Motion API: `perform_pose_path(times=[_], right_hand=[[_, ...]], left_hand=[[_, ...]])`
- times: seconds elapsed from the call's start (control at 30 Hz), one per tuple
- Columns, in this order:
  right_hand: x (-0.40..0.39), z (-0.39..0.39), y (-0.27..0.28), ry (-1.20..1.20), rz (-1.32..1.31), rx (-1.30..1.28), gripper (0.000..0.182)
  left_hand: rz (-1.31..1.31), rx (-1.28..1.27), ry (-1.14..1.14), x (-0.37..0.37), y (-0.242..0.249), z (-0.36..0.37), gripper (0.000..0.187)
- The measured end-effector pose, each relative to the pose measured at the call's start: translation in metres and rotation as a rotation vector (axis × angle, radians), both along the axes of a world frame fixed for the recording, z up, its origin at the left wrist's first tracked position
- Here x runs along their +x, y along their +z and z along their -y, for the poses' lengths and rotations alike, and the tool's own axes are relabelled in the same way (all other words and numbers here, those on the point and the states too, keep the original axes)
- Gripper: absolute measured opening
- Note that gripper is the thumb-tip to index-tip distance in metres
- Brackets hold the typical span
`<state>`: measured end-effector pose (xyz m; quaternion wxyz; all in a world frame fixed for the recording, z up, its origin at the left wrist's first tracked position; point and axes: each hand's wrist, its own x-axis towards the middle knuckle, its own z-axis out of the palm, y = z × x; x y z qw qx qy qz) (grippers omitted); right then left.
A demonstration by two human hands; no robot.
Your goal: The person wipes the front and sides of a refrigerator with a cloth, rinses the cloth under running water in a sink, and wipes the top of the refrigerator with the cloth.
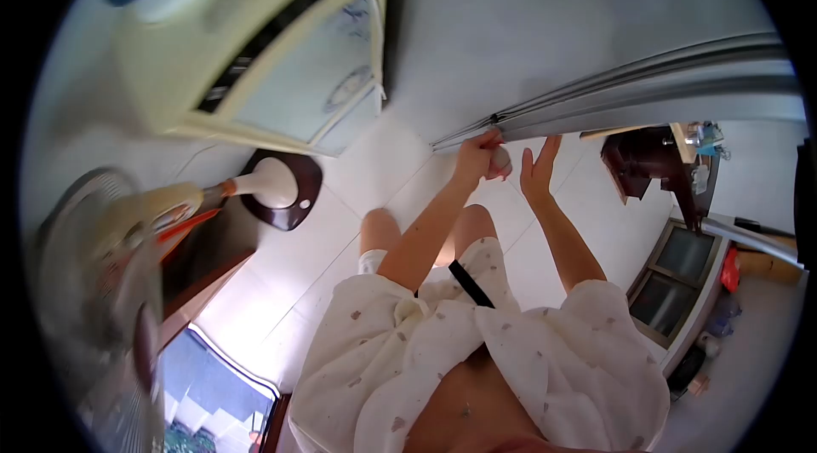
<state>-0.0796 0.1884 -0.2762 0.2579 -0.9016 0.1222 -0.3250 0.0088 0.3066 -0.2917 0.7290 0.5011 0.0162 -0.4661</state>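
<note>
My left hand (pixel 483 158) is closed around a small pale, greyish-pink bundle (pixel 499 163), perhaps a cloth, beside the lower end of a long grey metal rail or frame edge (pixel 596 100). To its right, my right hand (pixel 540 169) is raised with its fingers apart and the thumb spread, near the same edge. Nothing shows in my right hand. The two hands are apart, above the pale tiled floor.
A cream appliance (pixel 281 53) stands at the upper left. Below it are a fan (pixel 111 257) and its dark round-cornered base (pixel 311 189). Dark wooden furniture (pixel 651 163) and a glass-paned cabinet (pixel 681 274) are at the right. A window (pixel 213 385) is lower left.
</note>
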Motion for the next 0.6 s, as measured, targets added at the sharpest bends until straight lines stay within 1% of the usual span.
perform_pose_path(times=[0.03, 0.07, 0.1, 0.13, 0.17, 0.2, 0.23, 0.3, 0.37, 0.4, 0.43, 0.5, 0.53, 0.57, 0.6], right_hand=[[-0.008, -0.008, 0.022, 0.014, -0.135, 0.107, 0.057], [-0.016, -0.018, 0.041, 0.038, -0.123, 0.121, 0.057], [-0.020, -0.029, 0.058, 0.017, -0.164, 0.480, 0.047], [-0.020, -0.038, 0.077, 0.007, -0.208, 0.834, 0.038], [-0.021, -0.047, 0.094, 0.002, -0.272, 1.187, 0.033], [-0.019, -0.060, 0.111, 0.104, -0.293, 1.205, 0.031], [-0.015, -0.074, 0.136, 0.298, -0.364, 1.052, 0.033], [0.004, -0.114, 0.172, 0.571, -0.479, 1.417, 0.035], [0.012, -0.156, 0.206, 0.816, -0.635, 1.559, 0.037], [0.015, -0.175, 0.211, 1.047, -0.691, 1.575, 0.037], [0.014, -0.195, 0.224, 1.173, -0.769, 1.529, 0.036], [0.006, -0.232, 0.236, 1.343, -0.999, 1.301, 0.032], [-0.007, -0.252, 0.240, 1.423, -1.061, 1.279, 0.032], [-0.020, -0.271, 0.241, 1.481, -1.052, 1.203, 0.030], [-0.034, -0.288, 0.242, 1.536, -1.043, 1.130, 0.029]], left_hand=[[0.011, 0.014, 0.020, 0.005, 0.037, -0.014, 0.041], [0.056, -0.077, 0.032, 0.007, 0.075, -0.029, 0.038], [0.107, -0.166, 0.045, 0.010, 0.106, -0.045, 0.036], [0.084, -0.210, 0.057, 0.008, 0.129, -0.062, 0.032], [0.108, -0.194, 0.089, 0.002, 0.150, -0.081, 0.032], [-0.016, -0.298, 0.171, -0.008, 0.176, -0.106, 0.032], [-0.126, -0.410, 0.254, -0.016, 0.203, -0.126, 0.032], [-0.156, -0.425, 0.381, -0.040, 0.236, -0.169, 0.022], [-0.087, -0.396, 0.563, -0.070, 0.256, -0.202, 0.017], [-0.016, -0.396, 0.685, -0.087, 0.262, -0.218, 0.015], [0.057, -0.391, 0.812, -0.104, 0.266, -0.233, 0.014], [0.198, -0.199, 1.084, -0.143, 0.267, -0.259, 0.014], [0.234, -0.017, 1.185, -0.166, 0.268, -0.270, 0.013], [0.256, 0.164, 1.278, -0.188, 0.269, -0.280, 0.012], [0.258, 0.183, 1.364, -0.211, 0.266, -0.290, 0.012]])
